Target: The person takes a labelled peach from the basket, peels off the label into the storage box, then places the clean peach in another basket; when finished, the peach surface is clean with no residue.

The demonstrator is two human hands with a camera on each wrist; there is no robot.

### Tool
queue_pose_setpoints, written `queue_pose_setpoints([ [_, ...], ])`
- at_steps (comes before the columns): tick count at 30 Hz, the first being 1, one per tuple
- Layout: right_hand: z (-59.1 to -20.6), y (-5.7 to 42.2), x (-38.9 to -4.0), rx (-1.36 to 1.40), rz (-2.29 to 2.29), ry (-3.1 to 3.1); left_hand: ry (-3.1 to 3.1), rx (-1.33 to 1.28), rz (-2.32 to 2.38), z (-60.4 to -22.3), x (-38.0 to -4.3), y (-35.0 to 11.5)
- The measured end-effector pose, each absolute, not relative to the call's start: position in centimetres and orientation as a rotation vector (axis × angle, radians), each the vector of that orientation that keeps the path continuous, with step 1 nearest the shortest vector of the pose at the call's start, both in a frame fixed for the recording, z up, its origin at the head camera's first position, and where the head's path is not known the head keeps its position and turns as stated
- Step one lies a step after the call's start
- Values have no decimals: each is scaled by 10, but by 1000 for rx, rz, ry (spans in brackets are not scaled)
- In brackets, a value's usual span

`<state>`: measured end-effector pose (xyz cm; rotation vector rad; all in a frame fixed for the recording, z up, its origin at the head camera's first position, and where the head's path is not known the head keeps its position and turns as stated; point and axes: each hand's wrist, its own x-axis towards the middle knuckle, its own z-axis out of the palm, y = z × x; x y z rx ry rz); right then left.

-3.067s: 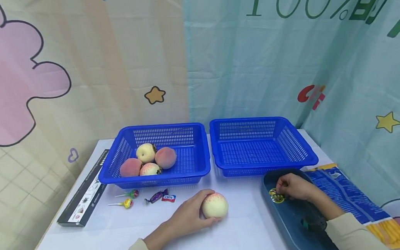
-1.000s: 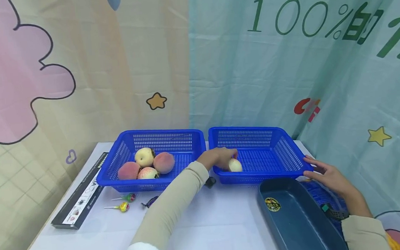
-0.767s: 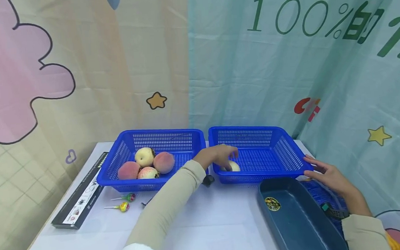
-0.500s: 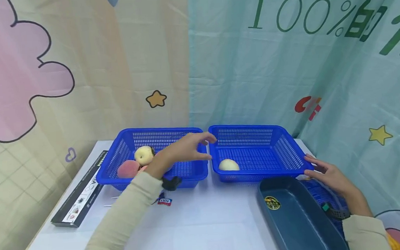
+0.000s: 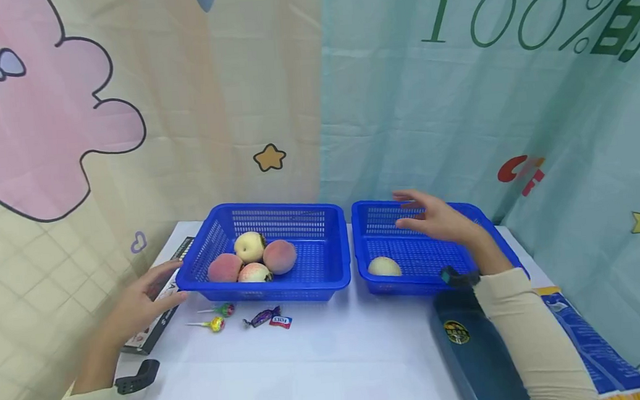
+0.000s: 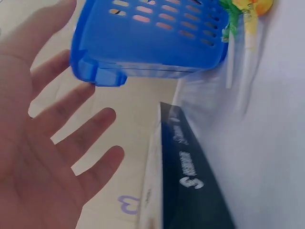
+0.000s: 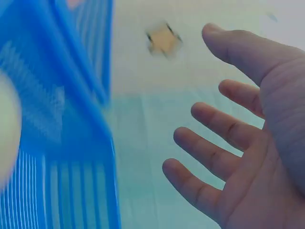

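My left hand [image 5: 140,305] is at the left end of the left blue basket [image 5: 281,288], fingers spread and thumb apart, holding nothing. In the left wrist view its fingertips come right at the basket's corner. That basket bears peaches: two pinkish-red ones, a pale yellow one [image 5: 249,247] and a red-speckled one [image 5: 254,273]. Above the right blue basket [image 5: 415,286] my right hand [image 5: 438,216] hovers with its fingers extended and nothing in them. A single pale peach [image 5: 384,267] lies in that basket's front left corner.
Two lollipops [image 5: 216,324] and two wrapped candies [image 5: 262,317] lie before the left basket. A long black box [image 5: 153,335] sits at the table's left edge. On the right are a dark blue tray [image 5: 465,357], partly under my right arm, and a blue-and-yellow packet [image 5: 592,342].
My left hand put the pale peach into the right basket, let go and swung to the left basket's left end. My right hand left the right basket's right rim and moved left over it.
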<state>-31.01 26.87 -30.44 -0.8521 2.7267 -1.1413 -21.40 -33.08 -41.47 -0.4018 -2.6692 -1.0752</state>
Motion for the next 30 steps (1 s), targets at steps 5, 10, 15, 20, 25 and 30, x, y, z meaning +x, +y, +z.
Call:
queue_pose_setpoints([
  [5,-304,162,-354,-1020,-949,2508,-2578,-352,-1152,-428,-218,-324],
  [10,-314,87,-378,-1080,-742,2433,-2552,-353,-1155,-427,-219,-318],
  [15,-334,45,-389,-1089,-570,2392,-2528,-322,-1173,-430,-213,-315],
  [20,-352,27,-393,-1007,-550,2342,-2493,-324,-1195,-433,-210,-313],
  [25,-366,19,-395,-983,-570,2323,-2480,-338,-1200,-437,-212,-312],
  [30,-373,14,-394,-990,-586,2363,-2465,-335,-1237,-440,-213,-314],
])
